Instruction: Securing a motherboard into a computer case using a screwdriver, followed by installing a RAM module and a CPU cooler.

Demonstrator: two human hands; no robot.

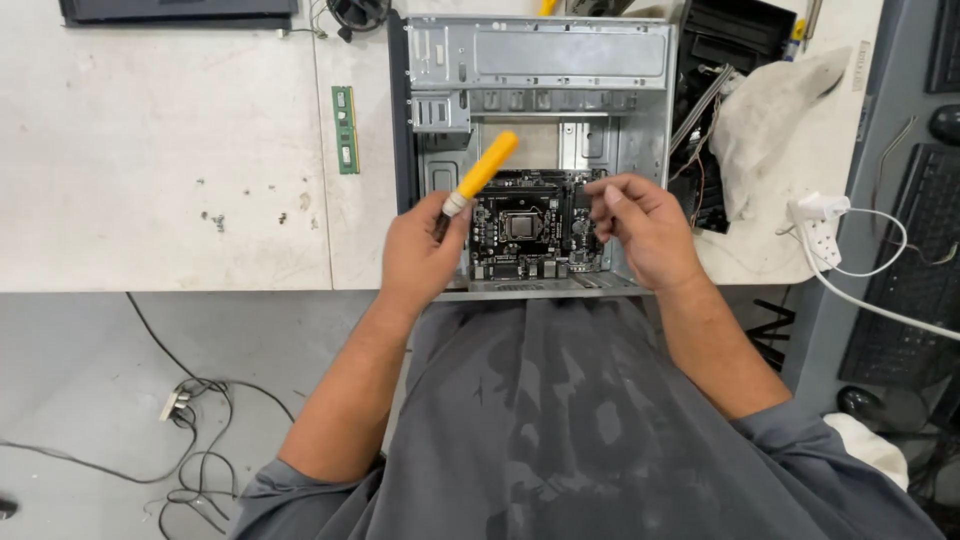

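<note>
Over the open computer case on the white table, the left hand grips a yellow-handled screwdriver, fingers curled tight around its lower end, handle tilted up to the right. The right hand hovers over the motherboard, fingertips pinched together; whether they hold anything, I cannot tell. A green memory stick lies left of the case.

A screwdriver with a yellow handle is held tilted, handle up and away toward the right, its dark shaft hidden in the grip; beneath it a black motherboard lies flat inside an open grey computer case that rests on its side on the white table; the board's square processor socket sits at its middle; the case's near edge meets the table edge.
</note>
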